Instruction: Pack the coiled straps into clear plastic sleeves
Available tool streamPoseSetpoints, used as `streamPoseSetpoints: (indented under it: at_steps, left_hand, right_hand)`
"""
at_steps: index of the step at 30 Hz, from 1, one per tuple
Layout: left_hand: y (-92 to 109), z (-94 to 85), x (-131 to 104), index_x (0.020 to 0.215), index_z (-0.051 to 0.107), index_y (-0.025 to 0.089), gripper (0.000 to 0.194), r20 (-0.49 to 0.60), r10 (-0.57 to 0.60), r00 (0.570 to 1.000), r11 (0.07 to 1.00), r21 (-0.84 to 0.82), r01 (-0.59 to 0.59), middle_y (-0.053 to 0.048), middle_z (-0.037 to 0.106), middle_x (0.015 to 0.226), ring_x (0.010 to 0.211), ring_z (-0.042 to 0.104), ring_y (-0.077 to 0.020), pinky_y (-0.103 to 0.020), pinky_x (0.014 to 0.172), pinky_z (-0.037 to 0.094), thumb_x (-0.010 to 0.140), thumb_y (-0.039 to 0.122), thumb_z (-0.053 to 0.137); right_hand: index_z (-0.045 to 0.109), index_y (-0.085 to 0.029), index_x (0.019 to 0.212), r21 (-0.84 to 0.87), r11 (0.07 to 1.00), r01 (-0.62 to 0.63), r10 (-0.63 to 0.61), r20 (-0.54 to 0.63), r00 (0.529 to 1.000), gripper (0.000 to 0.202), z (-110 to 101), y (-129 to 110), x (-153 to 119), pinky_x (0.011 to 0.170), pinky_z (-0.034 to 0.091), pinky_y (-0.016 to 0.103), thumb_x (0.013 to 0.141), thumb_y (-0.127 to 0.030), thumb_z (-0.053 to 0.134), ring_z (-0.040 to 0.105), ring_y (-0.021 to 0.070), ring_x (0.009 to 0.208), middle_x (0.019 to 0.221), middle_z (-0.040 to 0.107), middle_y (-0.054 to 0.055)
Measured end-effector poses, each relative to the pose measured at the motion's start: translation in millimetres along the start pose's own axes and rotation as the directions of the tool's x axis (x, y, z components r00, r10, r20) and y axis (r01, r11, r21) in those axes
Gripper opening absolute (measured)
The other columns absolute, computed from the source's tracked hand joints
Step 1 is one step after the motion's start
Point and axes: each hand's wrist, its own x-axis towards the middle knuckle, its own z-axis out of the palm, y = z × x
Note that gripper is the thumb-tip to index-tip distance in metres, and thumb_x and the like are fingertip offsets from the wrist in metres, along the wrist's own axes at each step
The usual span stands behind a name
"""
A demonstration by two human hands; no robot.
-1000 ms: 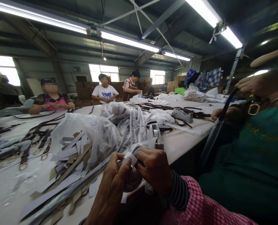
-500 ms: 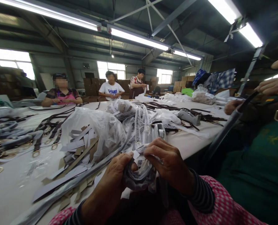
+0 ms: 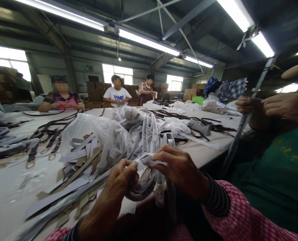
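Pinching the wrapped coil [image 3: 141, 193] at its top, left fingers [image 3: 128, 170] and right fingers [image 3: 165, 156] flank it, the rest hanging below.

Long white tube lights [image 3: 149, 42] hang under grey steel roof beams [image 3: 189, 19]. Behind a person [image 3: 117, 92] in a white printed T-shirt [image 3: 113, 94], stacked brown cardboard boxes [image 3: 93, 90] stand below a bright window [image 3: 115, 69]; blue-and-white checked cloth [image 3: 235, 87] lies heaped near a bright green object [image 3: 198, 99].

Tube lights [image 3: 148, 41] are glaring overhead, windows [image 3: 108, 69] are washing out white, and shadow is darkening the lower right
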Motion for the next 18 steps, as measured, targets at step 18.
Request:
streamPoseSetpoints:
  at_steps: [18]
  left_hand:
    - [-48.0, -4.4, 28.0, 0.098, 0.060, 0.018, 0.059, -0.080, -0.046, 0.996, 0.986, -0.164, 0.033, 0.001, 0.068, 0.062, 0.052, 0.062, -0.0144, -0.020, 0.050, 0.048, 0.065, 0.057, 0.089]
  right_hand:
    - [0.068, -0.017, 0.069, 0.379, 0.422, -0.824, 0.867, 0.098, 0.489, 0.027, -13.4, 99.4, -42.1, 0.043, 0.028, 0.021, 0.064, -0.043, 0.074, 0.043, 0.0130, 0.061, 0.064, 0.048, -0.001]
